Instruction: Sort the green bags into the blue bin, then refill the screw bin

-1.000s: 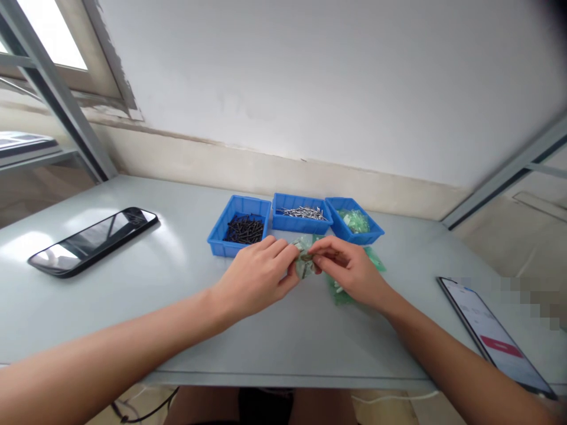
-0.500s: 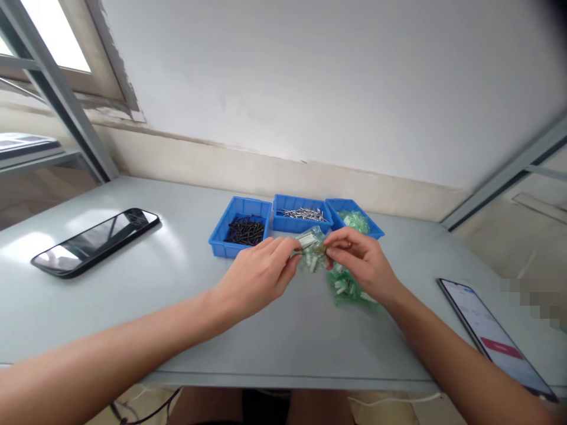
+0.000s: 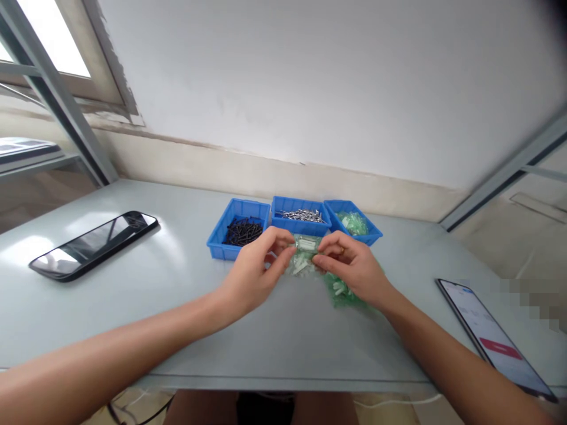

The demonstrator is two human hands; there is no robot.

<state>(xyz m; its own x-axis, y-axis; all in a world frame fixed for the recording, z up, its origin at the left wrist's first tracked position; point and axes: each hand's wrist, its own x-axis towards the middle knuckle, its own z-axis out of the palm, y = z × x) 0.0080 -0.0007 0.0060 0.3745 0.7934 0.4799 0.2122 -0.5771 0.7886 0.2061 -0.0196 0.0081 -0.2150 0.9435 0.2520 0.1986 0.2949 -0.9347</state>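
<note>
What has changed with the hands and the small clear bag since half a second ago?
The left hand has opened its pinch; whether it still touches the small clear bag is unclear. The bag has shifted slightly left. The three blue trays and the phone at right stayed in place.

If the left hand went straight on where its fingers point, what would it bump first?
The left hand would probably meet the clear bag first, though depth is unclear and they may be touching. The right hand lies beyond.
</note>
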